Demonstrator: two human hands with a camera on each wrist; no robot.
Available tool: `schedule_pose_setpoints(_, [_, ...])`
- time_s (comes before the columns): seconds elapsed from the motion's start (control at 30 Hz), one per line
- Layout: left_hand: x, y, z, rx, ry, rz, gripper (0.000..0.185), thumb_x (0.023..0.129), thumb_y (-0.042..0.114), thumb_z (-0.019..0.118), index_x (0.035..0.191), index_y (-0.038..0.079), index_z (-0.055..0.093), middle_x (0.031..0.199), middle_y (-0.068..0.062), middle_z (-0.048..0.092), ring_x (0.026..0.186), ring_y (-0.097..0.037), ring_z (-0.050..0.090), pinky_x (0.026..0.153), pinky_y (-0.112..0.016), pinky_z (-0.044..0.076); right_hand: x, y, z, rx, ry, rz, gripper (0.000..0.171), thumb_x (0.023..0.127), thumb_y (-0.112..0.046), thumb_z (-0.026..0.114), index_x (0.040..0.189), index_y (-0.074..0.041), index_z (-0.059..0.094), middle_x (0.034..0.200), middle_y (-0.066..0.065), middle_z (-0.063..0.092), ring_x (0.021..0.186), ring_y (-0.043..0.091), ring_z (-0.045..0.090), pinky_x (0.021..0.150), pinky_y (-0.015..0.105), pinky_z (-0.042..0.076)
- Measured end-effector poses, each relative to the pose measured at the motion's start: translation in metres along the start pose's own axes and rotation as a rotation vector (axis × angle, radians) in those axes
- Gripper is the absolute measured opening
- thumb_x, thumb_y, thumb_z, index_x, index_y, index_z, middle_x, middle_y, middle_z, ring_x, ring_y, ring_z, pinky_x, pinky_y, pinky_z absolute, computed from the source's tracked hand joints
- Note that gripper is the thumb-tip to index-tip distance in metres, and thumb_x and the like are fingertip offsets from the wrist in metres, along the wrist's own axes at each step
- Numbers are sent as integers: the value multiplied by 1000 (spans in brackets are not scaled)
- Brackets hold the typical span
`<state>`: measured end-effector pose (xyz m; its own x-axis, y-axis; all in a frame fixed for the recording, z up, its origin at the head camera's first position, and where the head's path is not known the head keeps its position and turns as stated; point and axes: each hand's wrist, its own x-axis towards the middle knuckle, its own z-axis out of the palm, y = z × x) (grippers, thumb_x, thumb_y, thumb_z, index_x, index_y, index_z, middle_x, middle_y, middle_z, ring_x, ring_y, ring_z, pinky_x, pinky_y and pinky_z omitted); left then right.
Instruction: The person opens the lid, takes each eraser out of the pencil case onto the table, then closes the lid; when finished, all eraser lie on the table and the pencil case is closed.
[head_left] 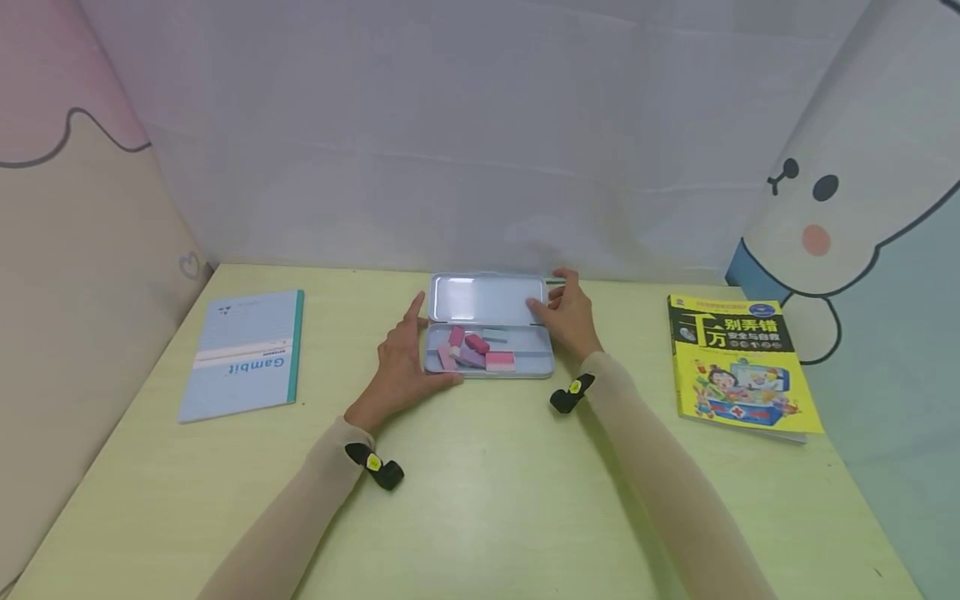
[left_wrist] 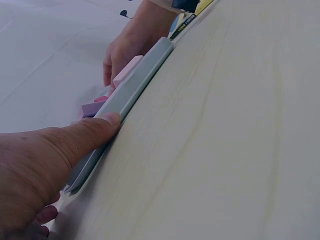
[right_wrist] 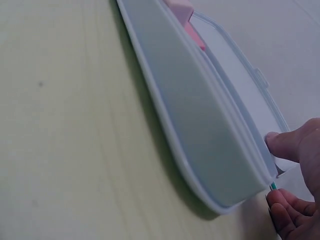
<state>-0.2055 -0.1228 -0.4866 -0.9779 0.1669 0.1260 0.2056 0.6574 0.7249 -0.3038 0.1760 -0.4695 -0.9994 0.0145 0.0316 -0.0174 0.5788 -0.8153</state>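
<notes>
A grey tin case (head_left: 489,372) lies open mid-table, its lid (head_left: 483,297) tilted up at the back. Several pink and purple erasers (head_left: 475,350) lie in its tray. My left hand (head_left: 405,358) rests at the case's left end: thumb (left_wrist: 85,135) pressed along the front wall (left_wrist: 132,87), forefinger straight beside the lid. My right hand (head_left: 567,317) pinches the lid's right edge, thumb (right_wrist: 292,145) on its inner face and fingers behind. The right wrist view shows the case wall (right_wrist: 200,130) close up, and a small green tip (right_wrist: 273,186) by the fingers.
A light blue notebook (head_left: 243,354) lies on the left of the pale green table (head_left: 480,500). On the right lies a yellow picture book (head_left: 738,362). Cloth backdrops close the table in at the back and on both sides.
</notes>
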Motion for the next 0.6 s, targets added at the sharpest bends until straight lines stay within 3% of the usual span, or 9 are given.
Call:
schedule_pose_setpoints(0.3, [0,0,0,1,-4,-5,140,76,37,98,174,27,-2,149,-16,52,139,-39,47,122,-65,27,0,-2,2,-68,-27,29,77,99,-27,76,160,-9,33,145,28,50,128,40,52,112,56,49])
schedule_pose_setpoints(0.6, [0,2,0,12,-14,-10,139,77,39,98,174,25,-1,148,-15,51,140,-39,46,122,-63,28,1,-3,4,-151,-51,34,74,99,-26,76,159,-9,35,146,28,48,134,41,49,117,57,46])
